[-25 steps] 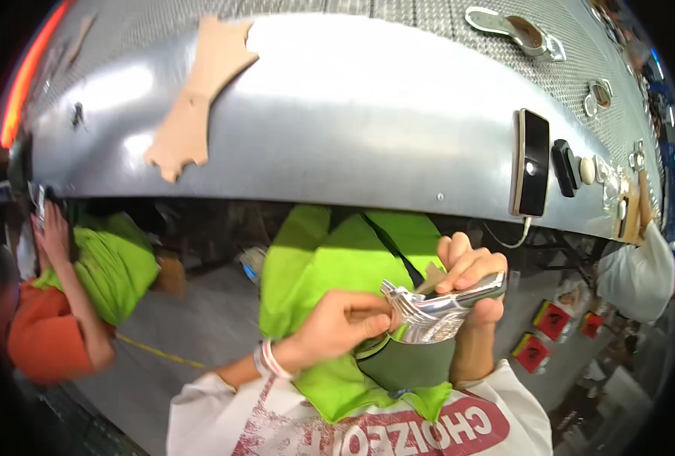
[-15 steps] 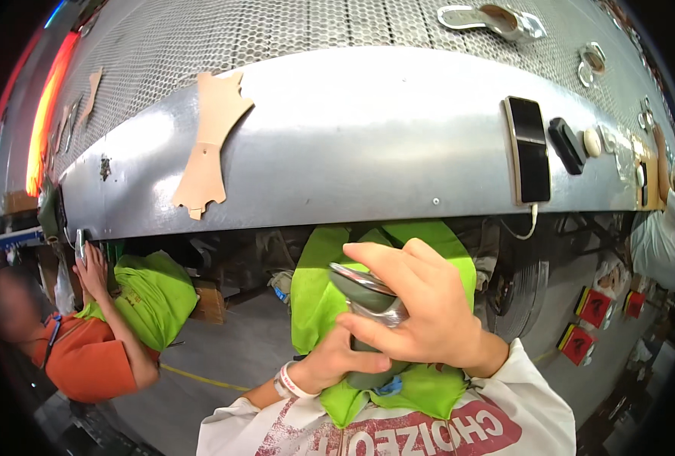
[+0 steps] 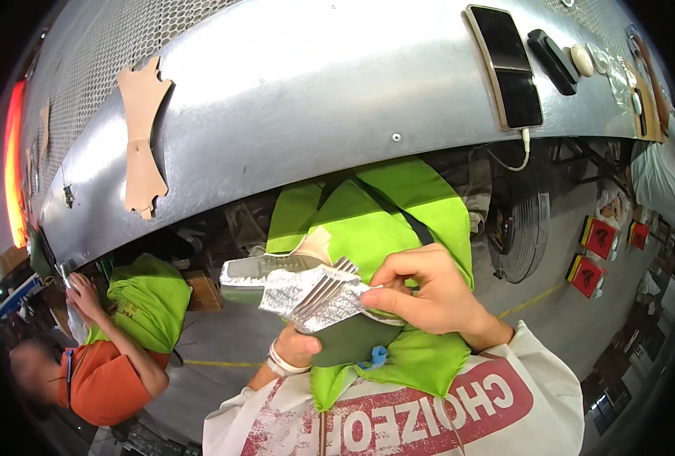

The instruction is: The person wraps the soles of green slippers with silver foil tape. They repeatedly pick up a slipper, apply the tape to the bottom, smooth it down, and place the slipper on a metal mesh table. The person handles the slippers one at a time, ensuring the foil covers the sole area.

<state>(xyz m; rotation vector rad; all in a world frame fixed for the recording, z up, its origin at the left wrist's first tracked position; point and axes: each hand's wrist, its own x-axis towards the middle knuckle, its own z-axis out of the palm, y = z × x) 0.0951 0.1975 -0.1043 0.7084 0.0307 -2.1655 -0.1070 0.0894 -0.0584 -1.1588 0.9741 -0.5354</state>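
Observation:
Over my lap, a dark green shoe last [image 3: 352, 340] carries a silver, crinkled shoe upper [image 3: 286, 292] with several folded strap-like ridges. Its flat toe end points left, and a beige flap stands up near its far edge. My left hand [image 3: 298, 346] is wrapped round the last from the near left side, with most of its fingers hidden beneath. On the other side, my right hand [image 3: 432, 298] pinches the right edge of the silver upper between thumb and forefinger. A bit of blue material [image 3: 375, 357] shows just below the last.
On the metal bench [image 3: 292, 121] lie a tan cut-out piece [image 3: 141, 140], a phone [image 3: 508, 68] on a white cable, and a black case [image 3: 554, 62]. A co-worker in orange [image 3: 113, 376] sits at left. A fan [image 3: 521, 235] and red boxes [image 3: 599, 237] stand at right.
The shoe last has turned so its silver toe end points left. My right hand has moved from spanning its top to pinching the upper's edge. The view has shifted, with the bench higher.

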